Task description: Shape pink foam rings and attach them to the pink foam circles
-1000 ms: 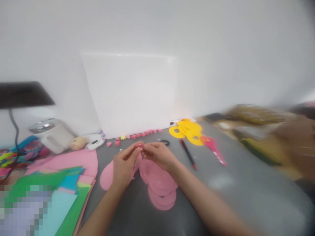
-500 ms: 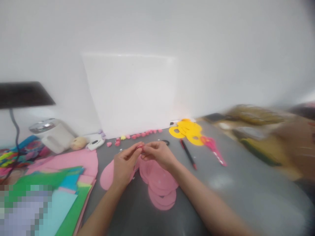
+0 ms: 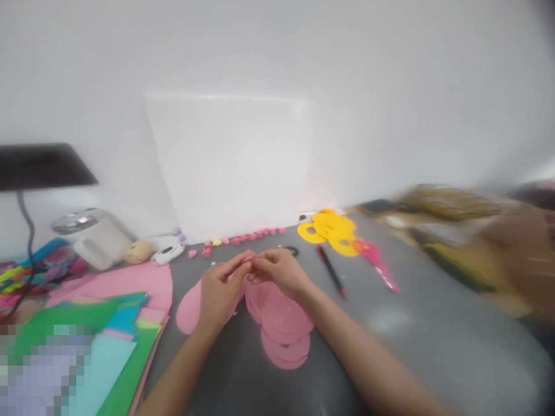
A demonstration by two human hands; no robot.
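Observation:
My left hand (image 3: 220,289) and my right hand (image 3: 277,271) meet fingertip to fingertip above the table, both closed in a pinch. Between them is a small pink-red piece (image 3: 248,259), mostly covered by the fingers; it looks like the little pink heart-shaped pieces (image 3: 254,236) lined up at the wall. Below the right hand lie overlapping pink paper discs (image 3: 286,353). Another pink paper shape (image 3: 188,312) shows beside my left wrist, partly hidden by it. A black ring (image 3: 292,251) rests just beyond the right hand.
Yellow paper rings (image 3: 342,242), a black-and-red pen (image 3: 333,273) and pink scissors (image 3: 376,263) lie on the right. Coloured sheets (image 3: 97,370) fill the left front, with a white mug-like object (image 3: 102,242) behind. A white panel (image 3: 234,167) leans against the wall.
Both hands stay in nearly the same place, still pinching the small piece. Only the fingertips have shifted slightly around it.

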